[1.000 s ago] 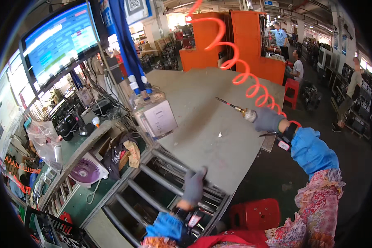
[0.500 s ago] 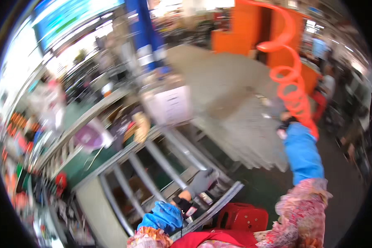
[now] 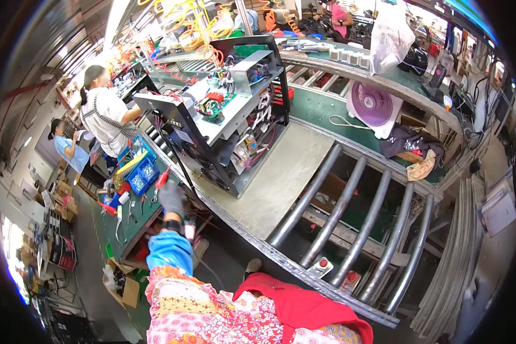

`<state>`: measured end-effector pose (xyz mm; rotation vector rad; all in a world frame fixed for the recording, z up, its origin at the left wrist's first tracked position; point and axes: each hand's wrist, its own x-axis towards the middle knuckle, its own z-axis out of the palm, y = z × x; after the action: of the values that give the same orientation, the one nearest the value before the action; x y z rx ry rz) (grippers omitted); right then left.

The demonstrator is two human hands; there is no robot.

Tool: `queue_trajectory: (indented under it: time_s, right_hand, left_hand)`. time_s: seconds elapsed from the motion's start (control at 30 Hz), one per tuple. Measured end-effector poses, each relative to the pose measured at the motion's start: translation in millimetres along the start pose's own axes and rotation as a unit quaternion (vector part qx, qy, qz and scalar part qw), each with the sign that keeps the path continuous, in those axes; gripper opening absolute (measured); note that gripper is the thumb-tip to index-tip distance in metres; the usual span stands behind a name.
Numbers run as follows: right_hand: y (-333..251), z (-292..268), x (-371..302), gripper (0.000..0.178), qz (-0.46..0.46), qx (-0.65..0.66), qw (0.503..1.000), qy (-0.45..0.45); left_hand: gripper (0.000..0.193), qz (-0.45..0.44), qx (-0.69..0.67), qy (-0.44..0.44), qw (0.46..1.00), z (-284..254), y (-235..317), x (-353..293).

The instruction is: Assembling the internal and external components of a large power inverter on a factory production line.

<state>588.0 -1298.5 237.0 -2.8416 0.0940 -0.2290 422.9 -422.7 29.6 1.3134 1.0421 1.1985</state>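
My left hand [image 3: 171, 198], in a grey glove with a black wrist band and a blue sleeve, reaches over the right edge of a green workbench [image 3: 116, 238]. It is smeared by motion, so its fingers do not show clearly. Right at its fingertips is a slender red tool [image 3: 162, 179]; whether the hand grips it I cannot tell. Beside the hand lie blue bins of small screws [image 3: 143, 176], pliers [image 3: 143, 202] and another red tool [image 3: 106, 208]. To the right, an opened electronic unit [image 3: 229, 114] with exposed circuit boards stands on the conveyor. My right hand is out of view.
A flat metal plate [image 3: 278, 178] and bare steel rollers [image 3: 350, 212] make up the conveyor in front of me. Beyond it are a purple fan [image 3: 376, 103] and a dark cloth bundle [image 3: 410, 143]. A co-worker in white [image 3: 104, 112] stands at the far left.
My view has swung left from the grey stacked sheets and orange coiled hose to the bench and unit. My left hand has left the rollers for the bench; my right hand has gone out of view.
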Motion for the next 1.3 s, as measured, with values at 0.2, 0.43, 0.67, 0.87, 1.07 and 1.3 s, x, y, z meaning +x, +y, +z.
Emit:
queue_trajectory:
  time_s: [0.2,0.43,0.67,0.87,1.07,1.3]
  right_hand:
    - [-184,51,-38,0.042,-0.050,0.154,0.987,-0.016]
    - [-323,85,-81,0.031,-0.145,0.187,0.971,-0.029]
    - [-393,79,-114,0.030,-0.244,0.166,0.956,-0.007]
    - [-458,84,-116,0.030,-0.337,0.216,0.917,0.004]
    - [-567,111,-94,0.043,-0.439,0.272,0.845,0.138]
    - [-615,123,-69,0.042,-0.424,0.225,0.822,0.306]
  left_hand:
    - [0.063,-0.114,-0.016,0.023,0.993,-37,49,239]
    - [0.063,0.137,0.084,-0.299,0.941,17,6,382]
    - [0.061,-0.079,-0.282,-0.257,0.921,50,-7,367]
    - [0.076,-0.117,-0.317,-0.240,0.910,64,39,285]
    - [0.071,0.006,-0.249,-0.277,0.928,60,44,203]
    - [0.063,0.405,0.066,-0.299,0.861,63,31,131]
